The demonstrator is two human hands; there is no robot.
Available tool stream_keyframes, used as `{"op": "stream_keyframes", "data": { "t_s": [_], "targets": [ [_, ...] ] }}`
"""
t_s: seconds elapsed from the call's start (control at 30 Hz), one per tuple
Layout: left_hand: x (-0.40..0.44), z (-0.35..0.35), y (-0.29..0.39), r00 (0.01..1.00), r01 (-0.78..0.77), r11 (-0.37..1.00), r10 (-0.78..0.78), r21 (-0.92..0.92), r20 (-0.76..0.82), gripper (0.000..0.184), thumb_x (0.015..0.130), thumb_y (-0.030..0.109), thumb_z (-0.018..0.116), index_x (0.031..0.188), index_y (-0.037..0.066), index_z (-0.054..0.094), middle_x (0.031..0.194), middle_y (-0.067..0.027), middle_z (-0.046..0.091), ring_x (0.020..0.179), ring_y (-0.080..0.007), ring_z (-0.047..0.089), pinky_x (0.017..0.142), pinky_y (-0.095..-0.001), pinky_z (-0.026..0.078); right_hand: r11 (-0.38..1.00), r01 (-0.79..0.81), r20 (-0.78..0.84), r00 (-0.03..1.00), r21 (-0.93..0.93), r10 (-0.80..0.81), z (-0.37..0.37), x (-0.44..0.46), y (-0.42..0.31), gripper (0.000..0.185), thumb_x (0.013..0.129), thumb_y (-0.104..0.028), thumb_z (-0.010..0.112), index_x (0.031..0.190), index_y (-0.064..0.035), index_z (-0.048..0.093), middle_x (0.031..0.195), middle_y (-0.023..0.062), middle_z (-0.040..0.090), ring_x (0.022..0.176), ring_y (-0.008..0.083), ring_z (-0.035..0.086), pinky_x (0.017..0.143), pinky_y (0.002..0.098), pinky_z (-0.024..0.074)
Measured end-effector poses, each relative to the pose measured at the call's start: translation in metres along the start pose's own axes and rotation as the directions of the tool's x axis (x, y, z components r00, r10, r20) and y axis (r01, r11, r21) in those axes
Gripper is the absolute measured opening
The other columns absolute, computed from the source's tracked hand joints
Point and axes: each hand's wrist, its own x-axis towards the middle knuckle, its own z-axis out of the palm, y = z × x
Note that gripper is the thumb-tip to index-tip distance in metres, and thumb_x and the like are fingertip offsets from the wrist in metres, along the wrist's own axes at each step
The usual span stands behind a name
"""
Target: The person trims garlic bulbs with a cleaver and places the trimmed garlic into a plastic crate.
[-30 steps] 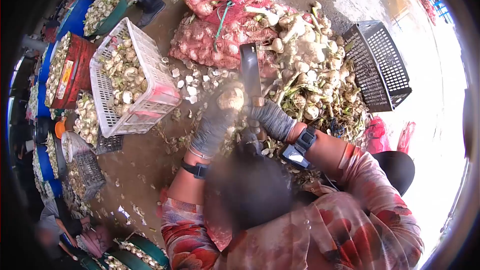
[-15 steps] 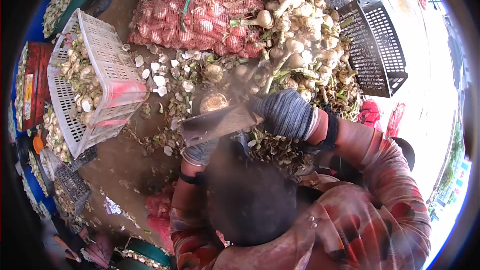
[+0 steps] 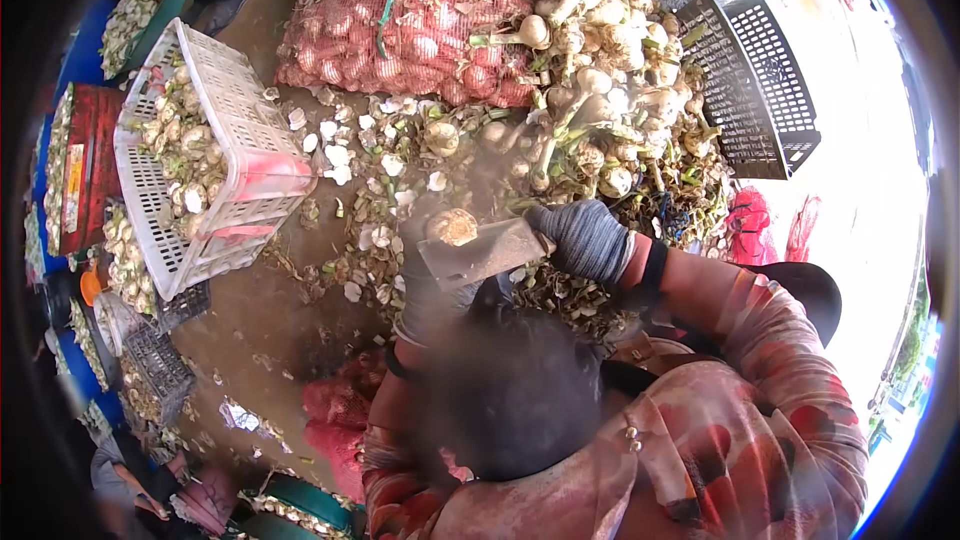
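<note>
My right hand (image 3: 590, 240), in a grey knitted glove, is closed around the handle end of a broad-bladed cleaver (image 3: 487, 252). The blade reaches leftward, its flat side showing. At its far end is a garlic bulb (image 3: 452, 227) with a pale, trimmed face turned up. My left hand (image 3: 430, 295), gloved as well, is around the bulb, partly behind the blade; its fingers are blurred. Beyond my right hand lies a heap of garlic with stems (image 3: 600, 90). Peelings and cut stems (image 3: 375, 230) litter the ground around the hands.
A red mesh sack of garlic (image 3: 400, 45) lies ahead. To the left stands a white crate (image 3: 255, 130) holding trimmed bulbs, with a red crate (image 3: 95, 170) farther left. A black crate (image 3: 745, 90) tilts at the right. Other people (image 3: 150, 490) are at the left edge.
The bulb and my left hand have shifted toward the right and lower in view. The cleaver has moved right, and the bulb now overlaps its blade's far end. The whole view has shifted slightly.
</note>
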Motion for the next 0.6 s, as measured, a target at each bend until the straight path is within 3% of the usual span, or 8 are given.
{"op": "stream_keyframes", "data": {
  "t_s": [0.03, 0.13, 0.3, 0.4, 0.47, 0.53, 0.57, 0.6],
  "targets": [
    [-0.002, -0.001, 0.027, 0.954, 0.256, 0.841, -0.298, -0.477, -0.013, 0.068, 0.077, 0.014, 0.078, 0.129, 0.002, 0.037, 0.116, -0.0123, 0.051, 0.101, -0.0247, 0.060, 0.083, -0.0351, 0.053, 0.999, -0.020, 0.011, 1.000, -0.030, 0.020, 0.008, -0.001, 0.004, 0.028, 0.076, -0.015, 0.062, 0.101, -0.0052, 0.056, 0.071, 0.0177, 0.063, 0.071, 0.0388, 0.065, 0.061, 0.0481, 0.0495],
    [-0.013, 0.002, 0.022, 0.968, -0.001, 0.998, -0.013, -0.056, -0.250, 0.068, 0.073, 0.005, 0.079, 0.127, 0.004, 0.037, 0.118, -0.0112, 0.051, 0.096, -0.0204, 0.060, 0.084, -0.0315, 0.051, 0.972, -0.234, -0.058, 0.970, 0.020, 0.235, 0.035, 0.006, 0.032, 0.024, 0.082, -0.018, 0.060, 0.102, -0.0054, 0.057, 0.074, 0.0190, 0.064, 0.072, 0.0396, 0.065, 0.062, 0.0486, 0.0496],
    [-0.012, -0.039, 0.014, 0.906, 0.022, 0.997, 0.011, 0.074, -0.423, 0.065, 0.074, 0.003, 0.076, 0.127, 0.007, 0.039, 0.116, -0.0097, 0.052, 0.092, -0.0170, 0.059, 0.083, -0.0290, 0.052, 0.934, -0.357, -0.077, 0.932, -0.024, 0.354, 0.043, -0.025, 0.069, 0.025, 0.085, -0.023, 0.061, 0.104, -0.0071, 0.059, 0.074, 0.0222, 0.064, 0.075, 0.0412, 0.064, 0.064, 0.0483, 0.0501],
    [0.034, -0.106, 0.004, 0.758, 0.062, 0.958, -0.229, -0.282, -0.611, 0.071, 0.077, 0.008, 0.076, 0.133, 0.001, 0.033, 0.120, -0.0085, 0.048, 0.106, -0.0171, 0.051, 0.093, -0.0292, 0.046, 0.938, -0.344, -0.071, 0.936, 0.033, 0.346, 0.035, -0.023, 0.060, 0.027, 0.085, -0.027, 0.064, 0.103, -0.0073, 0.058, 0.074, 0.0231, 0.064, 0.074, 0.0422, 0.064, 0.065, 0.0491, 0.0496],
    [0.063, -0.171, 0.005, 0.739, -0.180, 0.975, 0.049, -0.128, -0.672, 0.084, 0.077, 0.008, 0.077, 0.141, -0.002, 0.024, 0.128, -0.0114, 0.046, 0.114, -0.0194, 0.048, 0.098, -0.0302, 0.042, 0.915, -0.404, -0.039, 0.914, 0.004, 0.404, 0.024, -0.019, 0.048, 0.027, 0.085, -0.028, 0.066, 0.101, -0.0070, 0.058, 0.074, 0.0235, 0.063, 0.074, 0.0427, 0.063, 0.065, 0.0491, 0.0494],
    [0.092, -0.225, -0.021, 0.627, -0.209, 0.976, 0.180, 0.059, -0.758, 0.091, 0.076, 0.014, 0.078, 0.145, -0.005, 0.022, 0.136, -0.0194, 0.044, 0.123, -0.0277, 0.046, 0.105, -0.0359, 0.036, 0.910, -0.412, -0.033, 0.910, 0.050, 0.414, 0.023, -0.020, 0.050, 0.029, 0.085, -0.031, 0.067, 0.099, -0.0067, 0.058, 0.074, 0.0234, 0.063, 0.074, 0.0432, 0.063, 0.065, 0.0491, 0.0492],
    [0.097, -0.252, -0.030, 0.664, 0.047, 0.928, 0.248, 0.370, -0.705, 0.087, 0.079, 0.021, 0.076, 0.144, -0.004, 0.025, 0.139, -0.0232, 0.043, 0.126, -0.0325, 0.044, 0.108, -0.0384, 0.033, 0.920, -0.388, -0.054, 0.919, 0.060, 0.391, 0.022, -0.021, 0.049, 0.029, 0.085, -0.031, 0.067, 0.098, -0.0066, 0.058, 0.074, 0.0233, 0.063, 0.075, 0.0431, 0.063, 0.065, 0.0487, 0.0493],
    [0.101, -0.272, -0.036, 0.716, 0.278, 0.724, 0.281, 0.631, -0.638, 0.083, 0.081, 0.029, 0.073, 0.144, -0.003, 0.029, 0.141, -0.0270, 0.041, 0.130, -0.0372, 0.042, 0.110, -0.0410, 0.030, 0.928, -0.366, -0.072, 0.926, 0.068, 0.370, 0.021, -0.022, 0.051, 0.029, 0.086, -0.031, 0.067, 0.098, -0.0065, 0.058, 0.074, 0.0232, 0.063, 0.075, 0.0431, 0.063, 0.065, 0.0483, 0.0495]
  ]
}}
